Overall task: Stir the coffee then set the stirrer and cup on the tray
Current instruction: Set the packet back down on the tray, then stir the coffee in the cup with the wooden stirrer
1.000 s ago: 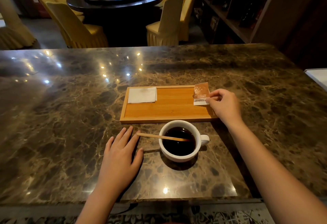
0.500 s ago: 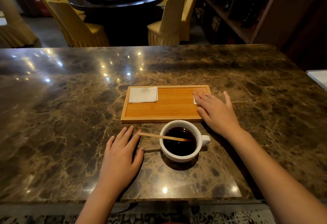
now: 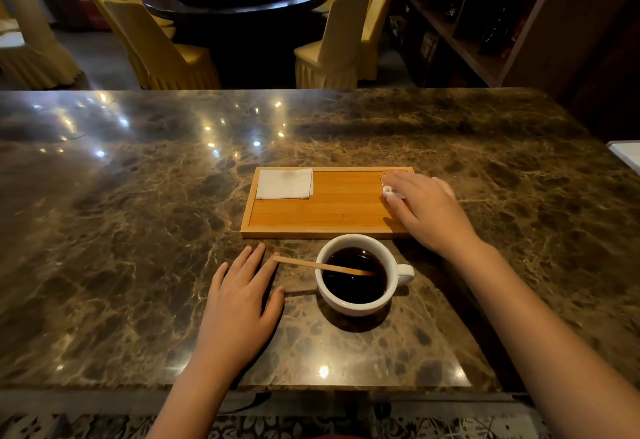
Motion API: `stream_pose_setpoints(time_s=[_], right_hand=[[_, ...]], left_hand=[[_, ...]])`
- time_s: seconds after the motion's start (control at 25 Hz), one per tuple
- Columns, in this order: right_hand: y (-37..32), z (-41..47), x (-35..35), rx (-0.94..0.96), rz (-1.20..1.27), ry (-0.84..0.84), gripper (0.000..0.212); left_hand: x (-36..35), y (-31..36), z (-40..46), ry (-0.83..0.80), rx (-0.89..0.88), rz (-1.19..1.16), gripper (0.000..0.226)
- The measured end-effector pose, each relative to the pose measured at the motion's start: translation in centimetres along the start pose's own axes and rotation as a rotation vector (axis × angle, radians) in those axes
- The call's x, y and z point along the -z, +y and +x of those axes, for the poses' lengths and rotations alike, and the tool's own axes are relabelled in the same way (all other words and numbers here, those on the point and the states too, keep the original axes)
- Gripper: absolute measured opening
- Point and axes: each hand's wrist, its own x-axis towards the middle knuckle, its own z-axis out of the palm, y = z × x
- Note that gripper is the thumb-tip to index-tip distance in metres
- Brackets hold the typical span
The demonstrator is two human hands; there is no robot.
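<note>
Left hand: flat, fingers spread, palm down on marble surface, grip empty. Wooden stirrer leans in the white coffee cup, just before the wooden tray. Napkin at tray's far-left corner. Right hand: open, fingertips pressing a sachet onto tray.

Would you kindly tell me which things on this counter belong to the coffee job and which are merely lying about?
Belongs to the job:
cup of coffee
wooden stirrer, resting in the cup
wooden tray

Lying about:
white napkin on the tray
small packet under the right hand
</note>
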Motion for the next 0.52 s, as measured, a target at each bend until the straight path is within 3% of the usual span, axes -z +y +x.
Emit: stream_pose_setpoints(time_s=[0.08, 0.2, 0.36, 0.52], right_hand=[[-2.7, -0.7, 1.7, 0.098, 0.097, 0.028, 0.035], [-7.5, -2.1, 3.4, 0.299, 0.198, -0.075, 0.030], [-11.8, -2.9, 3.2, 0.476, 0.088, -0.188, 0.032], [-13.1, -2.8, 1.2, 0.537, 0.034, -0.171, 0.020]], left_hand=[[0.0, 0.0, 0.0, 0.002, 0.002, 0.002, 0.054], [0.0, 0.0, 0.0, 0.005, 0.004, 0.004, 0.054], [-0.1, 0.0, -0.1, -0.003, -0.002, 0.001, 0.054], [0.0, 0.0, -0.1, -0.001, 0.002, -0.004, 0.055]])
